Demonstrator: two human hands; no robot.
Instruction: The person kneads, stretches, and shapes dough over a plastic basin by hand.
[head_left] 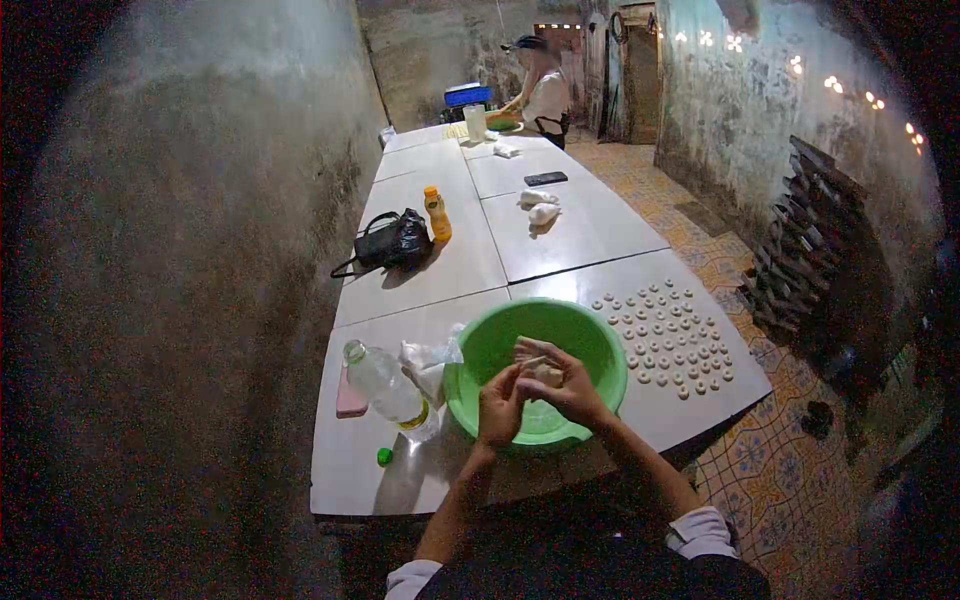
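Left hand and right hand come together over the green basin, both closed on a pale lump. From here I see small round pieces lined up rightward on the white table; leftward, an uncapped clear bottle stands near its green cap.

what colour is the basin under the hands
Green; the basin shows best in the head view.

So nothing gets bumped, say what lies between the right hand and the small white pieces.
In the head view, the rim of the green bowl lies between the right hand and the pieces.
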